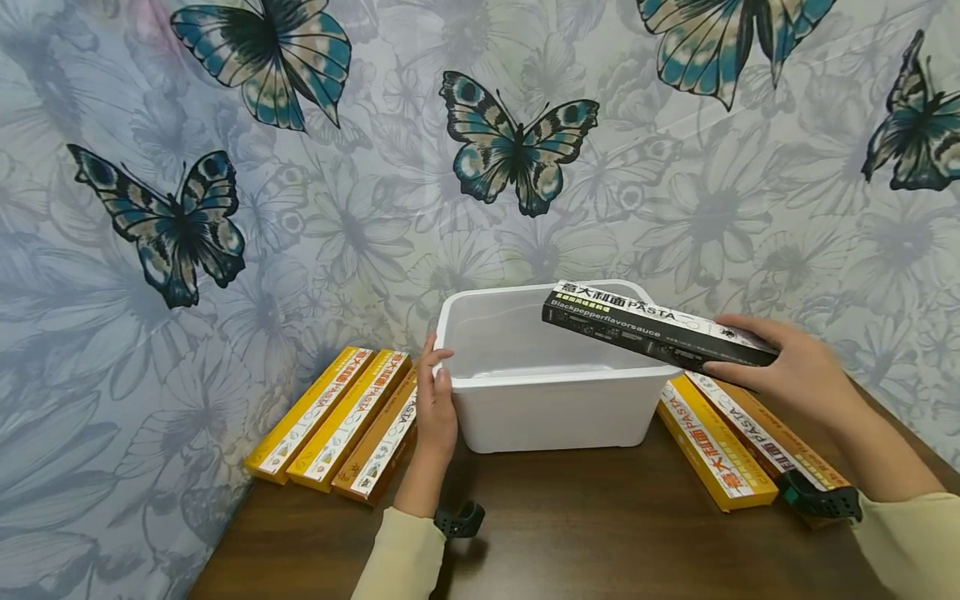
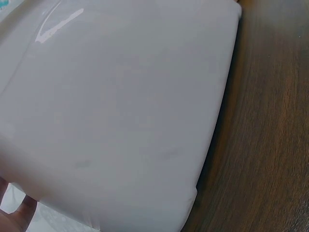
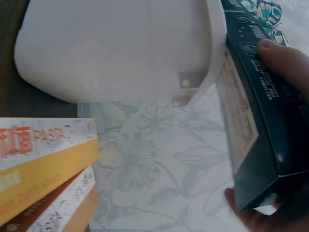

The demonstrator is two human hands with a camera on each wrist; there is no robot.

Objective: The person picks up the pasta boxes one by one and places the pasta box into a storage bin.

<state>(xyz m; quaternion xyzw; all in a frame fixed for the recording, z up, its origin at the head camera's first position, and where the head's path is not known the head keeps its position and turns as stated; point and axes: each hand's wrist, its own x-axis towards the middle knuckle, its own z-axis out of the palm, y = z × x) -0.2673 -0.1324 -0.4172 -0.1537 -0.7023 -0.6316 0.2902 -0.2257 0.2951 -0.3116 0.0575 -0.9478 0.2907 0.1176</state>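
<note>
Head view: left hand [image 1: 437,408] grips the oblong white plastic tub [image 1: 555,417]; beside it, right hand [image 1: 806,375] sensibly end-grips a long, seemingly light, stiff black cardboard box [image 1: 637,329].

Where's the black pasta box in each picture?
Head: black pasta box, right of centre, held by the right hand.
Left wrist: not in it.
Right wrist: black pasta box along the right side.
Shared landmark: white tub, in all three views.

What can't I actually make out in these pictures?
Head: most of the floor inside the white bin, hidden by its front wall.
Left wrist: most of the left hand, cut off by the frame's edge.
Right wrist: small print on the black box, too blurred.
</note>
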